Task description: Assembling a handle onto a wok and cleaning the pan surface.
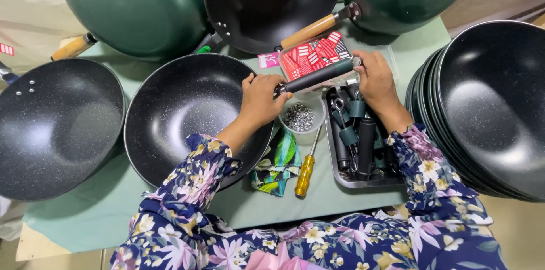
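A black speckled wok (181,105) lies on the green-covered table in front of me. A black and green pan handle (315,76) sticks out from its right rim. My left hand (260,98) grips the handle's near end at the rim. My right hand (374,80) holds the handle's far end with its metal tip. Below the handle stands a small white bowl of metal screws (299,117). A yellow-handled screwdriver (306,171) lies on the table next to a patterned cloth (278,162).
A metal tray (363,181) by my right wrist holds several more black and green handles. A stack of black woks (491,105) fills the right side. Another black wok (51,128) sits far left. Green woks with wooden handles (130,3) and a red patterned box (315,54) lie behind.
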